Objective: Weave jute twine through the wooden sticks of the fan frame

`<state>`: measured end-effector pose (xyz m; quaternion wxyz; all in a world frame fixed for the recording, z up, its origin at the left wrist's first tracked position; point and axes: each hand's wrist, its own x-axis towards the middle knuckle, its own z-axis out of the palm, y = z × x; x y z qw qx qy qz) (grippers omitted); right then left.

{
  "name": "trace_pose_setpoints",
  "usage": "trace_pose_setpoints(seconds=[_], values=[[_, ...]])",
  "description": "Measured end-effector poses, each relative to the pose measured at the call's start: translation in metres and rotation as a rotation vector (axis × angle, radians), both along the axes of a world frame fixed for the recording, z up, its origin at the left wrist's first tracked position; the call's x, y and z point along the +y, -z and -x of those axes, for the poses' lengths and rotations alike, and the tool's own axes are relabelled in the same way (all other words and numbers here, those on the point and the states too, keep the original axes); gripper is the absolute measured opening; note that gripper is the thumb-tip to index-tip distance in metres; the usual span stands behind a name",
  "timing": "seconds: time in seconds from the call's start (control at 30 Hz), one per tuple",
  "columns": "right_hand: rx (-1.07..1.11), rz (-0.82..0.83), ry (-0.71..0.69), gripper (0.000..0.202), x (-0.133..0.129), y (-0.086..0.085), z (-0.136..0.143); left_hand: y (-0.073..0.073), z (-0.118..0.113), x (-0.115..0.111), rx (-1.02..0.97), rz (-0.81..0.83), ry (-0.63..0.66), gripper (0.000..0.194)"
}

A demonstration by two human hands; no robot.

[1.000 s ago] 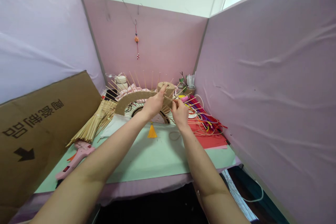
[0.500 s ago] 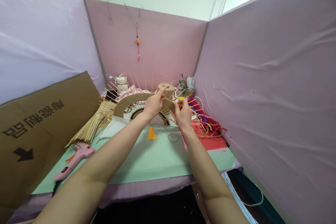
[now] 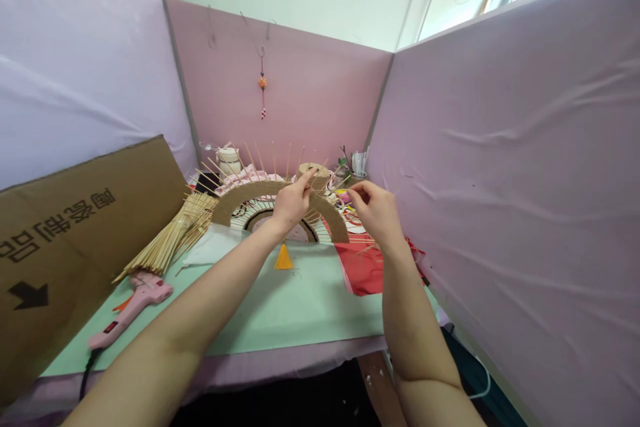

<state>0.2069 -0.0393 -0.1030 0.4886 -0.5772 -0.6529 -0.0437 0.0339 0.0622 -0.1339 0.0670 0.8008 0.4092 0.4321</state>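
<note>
A half-round fan of thin bamboo sticks (image 3: 239, 195) stands on the table, with a broad woven band of brown twine arching across it and stick ends poking out above. From its lower edge hangs a yellow tassel (image 3: 285, 257). My left hand (image 3: 293, 205) is closed on the fan's upper band, index finger pointing up along the sticks. To the right, my right hand (image 3: 379, 212) pinches a thin strand of twine, held out from the fan's right side. Behind my left hand sits a spool of twine (image 3: 315, 174).
On the left lie a bundle of bamboo sticks (image 3: 167, 240) and a pink glue gun (image 3: 133, 307), beside a leaning cardboard sheet (image 3: 75, 240). Red cloth (image 3: 361, 270) covers the right side of the table. A cream bottle (image 3: 229, 163) stands at the back. Pink partitions (image 3: 310, 87) enclose the table.
My right hand has moved right, away from the fan and from my left hand, drawing the strand out. My left hand keeps its place on the band. The view has shifted slightly.
</note>
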Motion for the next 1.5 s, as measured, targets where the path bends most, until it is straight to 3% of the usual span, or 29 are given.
trace_pose_setpoints(seconds=[0.2,0.4,0.5,0.63,0.77,0.87,1.13,1.27,1.5], values=[[-0.140,-0.186,0.104,0.020,0.038,-0.023,0.012,0.000,0.000,-0.002,0.008,-0.018,-0.006,0.053],[-0.182,-0.149,0.252,0.021,0.047,-0.028,0.009,0.000,0.001,-0.002,0.028,-0.010,-0.022,0.053],[-0.127,-0.166,0.259,0.021,0.031,-0.013,0.008,-0.001,0.000,-0.002,0.033,-0.003,-0.030,0.053],[0.079,-0.146,0.193,0.021,0.013,0.033,0.005,-0.003,-0.001,-0.002,0.029,0.004,-0.034,0.051],[0.339,0.021,0.126,0.025,0.023,0.086,0.002,-0.005,-0.001,-0.001,0.046,0.014,-0.016,0.051],[0.395,0.049,0.102,0.024,0.036,0.106,0.003,-0.004,-0.001,-0.001,0.087,0.021,-0.022,0.050],[0.380,0.041,0.117,0.024,0.039,0.107,0.006,0.008,-0.007,-0.006,0.129,0.020,-0.053,0.044],[0.371,0.048,0.115,0.024,0.036,0.108,0.006,0.008,-0.012,-0.012,0.216,0.015,-0.050,0.033],[0.348,0.066,0.103,0.026,0.032,0.108,0.006,0.006,-0.024,-0.009,0.144,0.096,-0.048,0.028]])
